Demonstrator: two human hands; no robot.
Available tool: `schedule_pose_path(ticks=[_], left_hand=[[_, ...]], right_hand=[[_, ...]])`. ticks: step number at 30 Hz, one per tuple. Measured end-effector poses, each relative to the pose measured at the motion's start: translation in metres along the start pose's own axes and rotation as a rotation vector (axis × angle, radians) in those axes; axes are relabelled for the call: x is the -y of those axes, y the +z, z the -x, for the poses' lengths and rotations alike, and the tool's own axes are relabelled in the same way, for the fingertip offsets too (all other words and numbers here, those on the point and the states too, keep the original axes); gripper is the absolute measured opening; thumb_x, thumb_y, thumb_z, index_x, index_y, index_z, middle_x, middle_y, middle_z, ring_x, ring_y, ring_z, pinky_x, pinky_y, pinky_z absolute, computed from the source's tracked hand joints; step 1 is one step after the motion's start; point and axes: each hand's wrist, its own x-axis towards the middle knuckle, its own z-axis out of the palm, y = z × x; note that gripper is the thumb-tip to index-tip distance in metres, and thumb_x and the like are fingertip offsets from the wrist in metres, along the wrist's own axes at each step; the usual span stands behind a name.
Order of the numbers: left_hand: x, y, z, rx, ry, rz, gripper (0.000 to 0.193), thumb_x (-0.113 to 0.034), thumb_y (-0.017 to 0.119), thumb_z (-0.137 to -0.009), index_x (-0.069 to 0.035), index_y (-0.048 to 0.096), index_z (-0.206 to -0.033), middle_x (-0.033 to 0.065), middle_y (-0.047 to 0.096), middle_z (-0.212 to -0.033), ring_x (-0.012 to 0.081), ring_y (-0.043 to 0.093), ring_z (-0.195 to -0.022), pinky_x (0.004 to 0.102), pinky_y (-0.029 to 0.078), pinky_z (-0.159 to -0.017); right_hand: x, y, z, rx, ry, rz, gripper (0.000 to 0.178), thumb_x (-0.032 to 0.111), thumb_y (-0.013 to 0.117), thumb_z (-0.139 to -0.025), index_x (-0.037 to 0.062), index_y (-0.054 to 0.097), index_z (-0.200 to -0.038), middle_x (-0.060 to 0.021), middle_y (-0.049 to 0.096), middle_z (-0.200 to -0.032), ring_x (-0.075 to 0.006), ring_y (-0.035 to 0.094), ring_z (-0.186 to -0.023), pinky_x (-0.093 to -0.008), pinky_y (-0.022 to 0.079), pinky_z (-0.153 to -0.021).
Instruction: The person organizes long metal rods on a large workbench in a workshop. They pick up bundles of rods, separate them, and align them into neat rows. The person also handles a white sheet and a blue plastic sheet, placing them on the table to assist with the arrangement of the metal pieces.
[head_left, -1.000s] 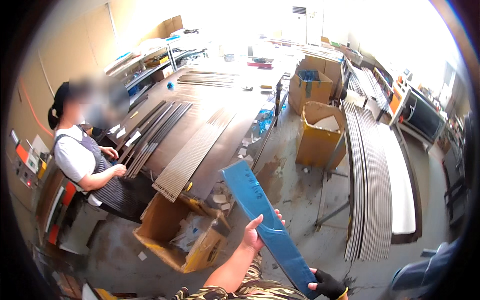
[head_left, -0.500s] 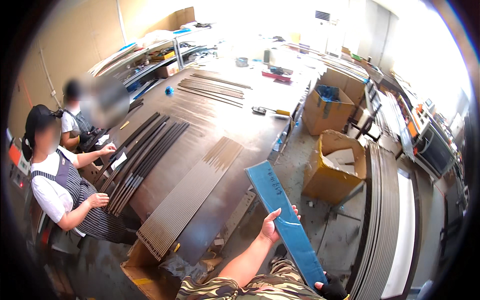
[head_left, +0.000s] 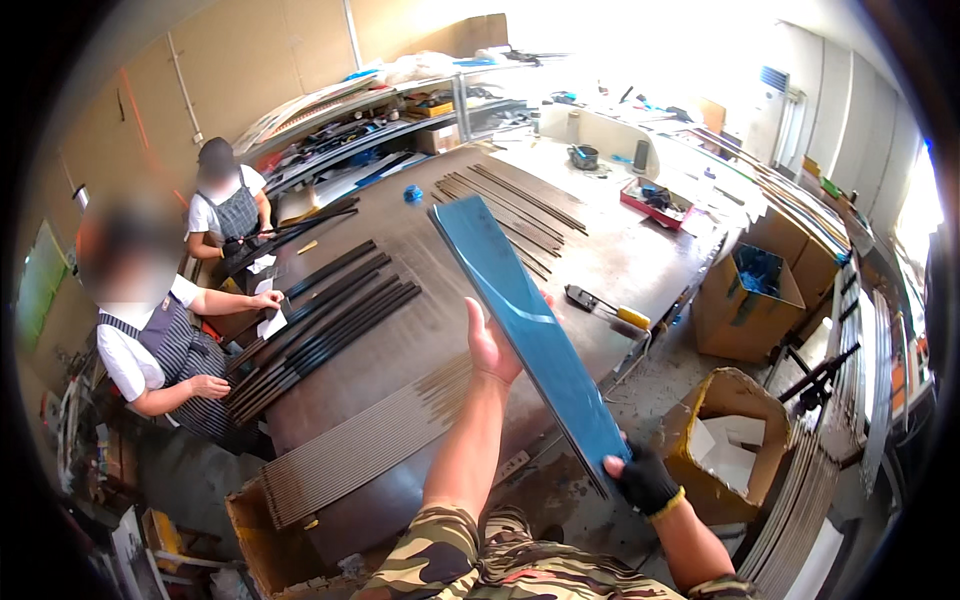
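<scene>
A long flat strip covered in blue film (head_left: 535, 325) slants in front of me above the table (head_left: 400, 345). My bare left hand (head_left: 493, 345) holds it from beneath near mid-length, the thumb along its left edge and most fingers hidden behind it. Around its lower right end is my right hand (head_left: 645, 482), closed, in a black fingerless glove with a yellow cuff. The strip's far end points toward several thin dark rods (head_left: 515, 205) on the table. Below my left forearm lies a row of thin grey-brown strips (head_left: 365, 435), side by side.
At the left, two people in striped aprons stand by the table with bundles of black bars (head_left: 335, 325). A yellow-handled tool (head_left: 608, 308) lies near the right edge. Cardboard boxes (head_left: 735, 435) stand on the floor to the right. Loaded shelves (head_left: 400, 120) line the far wall.
Both hands have raised the blue strip and brought it from beside the table to above its edge. The view has shifted left, and my right forearm has come into sight.
</scene>
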Motion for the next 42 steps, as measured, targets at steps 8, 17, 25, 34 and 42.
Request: schedule_pose_path(ticks=[8,17,25,34,42], left_hand=[[0.089,-0.119,-0.003,-0.353,0.036,0.049,0.090,-0.073,0.036,-0.092,0.001,0.036,-0.144,0.0255,0.048,-0.140,0.0383,0.049,-0.128,0.0514,0.037,-0.111],[0.140,-0.221,-0.016,-0.731,-0.052,0.118,0.056,-0.048,0.048,-0.100,-0.001,0.050,-0.131,0.0145,0.063,-0.121,0.0287,0.063,-0.107,0.0434,0.050,-0.096],[0.093,-0.256,-0.061,-0.675,0.098,0.135,0.067,-0.059,0.041,-0.099,0.000,0.052,-0.130,0.0172,0.065,-0.117,0.0274,0.063,-0.106,0.0419,0.049,-0.097],[0.065,-0.256,-0.099,-0.874,0.105,-0.017,0.042,-0.031,0.057,-0.099,-0.002,0.052,-0.129,0.0151,0.065,-0.119,0.0288,0.065,-0.107,0.0465,0.054,-0.093],[0.051,-0.233,-0.108,-0.986,0.082,-0.088,0.041,-0.010,0.069,-0.090,-0.001,0.053,-0.127,0.0174,0.066,-0.113,0.0324,0.068,-0.100,0.0533,0.058,-0.084]], right_hand=[[-0.045,-0.028,-0.241,0.080,0.101,0.012,0.033,0.010,0.071,-0.088,-0.0022,0.059,-0.116,-0.0049,0.062,-0.102,-0.0118,0.059,-0.087,-0.0271,0.052,-0.078],[-0.080,-0.050,-0.288,-0.080,0.220,0.394,0.051,0.014,0.074,-0.085,-0.0017,0.052,-0.129,-0.0121,0.066,-0.103,-0.0199,0.065,-0.090,-0.0334,0.056,-0.077],[-0.033,-0.023,-0.357,0.028,0.063,0.813,0.046,0.041,0.065,-0.093,0.0008,0.063,-0.115,-0.0071,0.067,-0.093,-0.0197,0.064,-0.086,-0.0325,0.052,-0.080],[0.006,-0.053,-0.426,0.109,0.487,0.168,0.049,0.051,0.064,-0.091,0.0052,0.065,-0.107,-0.0047,0.064,-0.094,-0.0178,0.064,-0.086,-0.0342,0.053,-0.079],[0.034,-0.113,-0.408,0.368,0.614,0.346,0.049,0.028,0.078,-0.084,0.0023,0.057,-0.120,-0.0081,0.065,-0.108,-0.0193,0.066,-0.086,-0.0325,0.055,-0.073]])
